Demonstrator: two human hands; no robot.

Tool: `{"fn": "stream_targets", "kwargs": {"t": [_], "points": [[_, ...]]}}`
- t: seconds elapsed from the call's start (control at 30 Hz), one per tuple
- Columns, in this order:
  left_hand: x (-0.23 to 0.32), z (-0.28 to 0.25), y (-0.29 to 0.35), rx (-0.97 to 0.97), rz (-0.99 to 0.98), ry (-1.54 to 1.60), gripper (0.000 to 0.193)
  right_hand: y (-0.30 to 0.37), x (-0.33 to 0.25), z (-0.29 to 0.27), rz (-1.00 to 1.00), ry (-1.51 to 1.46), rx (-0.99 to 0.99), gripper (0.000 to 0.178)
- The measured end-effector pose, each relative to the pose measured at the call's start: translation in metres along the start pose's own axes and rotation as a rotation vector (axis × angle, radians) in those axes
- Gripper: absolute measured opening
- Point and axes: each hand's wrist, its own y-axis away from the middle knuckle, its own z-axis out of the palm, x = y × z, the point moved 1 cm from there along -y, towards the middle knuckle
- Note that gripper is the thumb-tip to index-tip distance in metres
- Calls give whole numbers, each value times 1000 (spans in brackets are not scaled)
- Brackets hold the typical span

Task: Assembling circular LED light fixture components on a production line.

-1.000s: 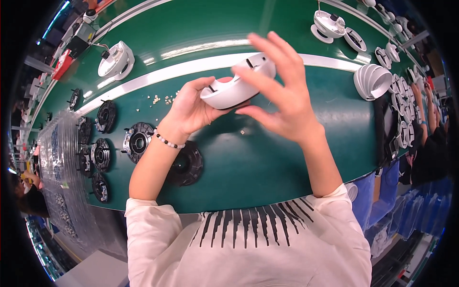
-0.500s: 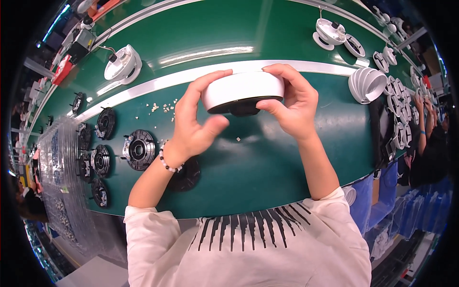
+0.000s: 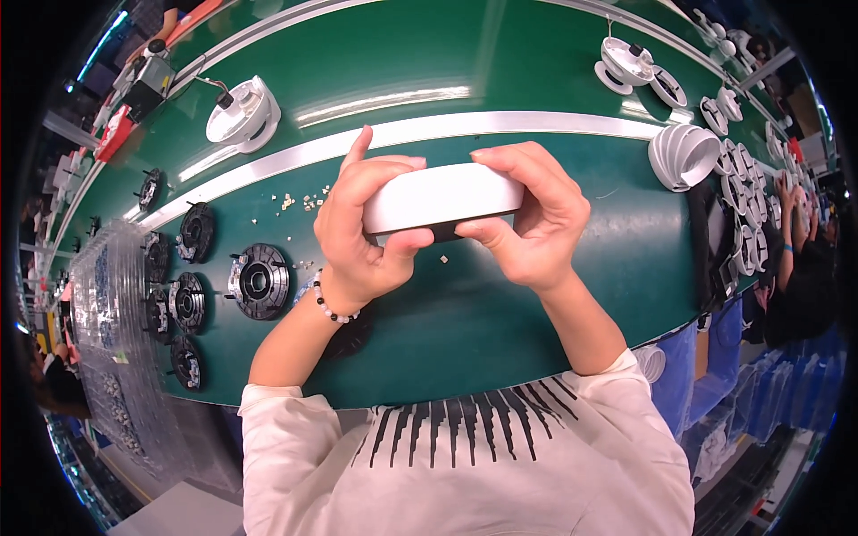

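Between both hands I hold a round white housing (image 3: 444, 198) with a black part showing under its lower edge. My left hand (image 3: 362, 223) grips its left side, thumb at the bottom edge and one finger lifted clear. My right hand (image 3: 536, 210) wraps the right side, fingers on top and thumb beneath. The housing is above the green work surface (image 3: 500, 339). Left of my bracelet lies a round black-and-silver part (image 3: 261, 280). Another dark round part (image 3: 349, 337) is mostly hidden under my left forearm.
Several black round parts (image 3: 188, 304) lie at the left beside stacked clear plastic trays (image 3: 112, 330). Small pale bits (image 3: 288, 202) are scattered nearby. A white lamp-like unit (image 3: 239, 116) sits on the green conveyor (image 3: 357, 67). White rings (image 3: 684, 156) are stacked at the right.
The housing has come lower and slightly left, tilting so less of its black underside shows. My left thumb has closed onto its lower edge. The white units on the conveyor have shifted slightly right.
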Motion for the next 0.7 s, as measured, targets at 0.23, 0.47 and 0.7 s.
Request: {"fn": "stream_targets", "kwargs": {"t": [0.23, 0.47, 0.7], "points": [[-48, 34, -36, -279, -44, -229, 37, 5, 23, -51, 256, 323, -28, 73], [-140, 94, -50, -684, 51, -749, 36, 20, 45, -217, 175, 1260, 322, 35], [-172, 145, -8, -626, 262, -713, 36, 30, 68, -337, 558, 1368, 443, 34]]}}
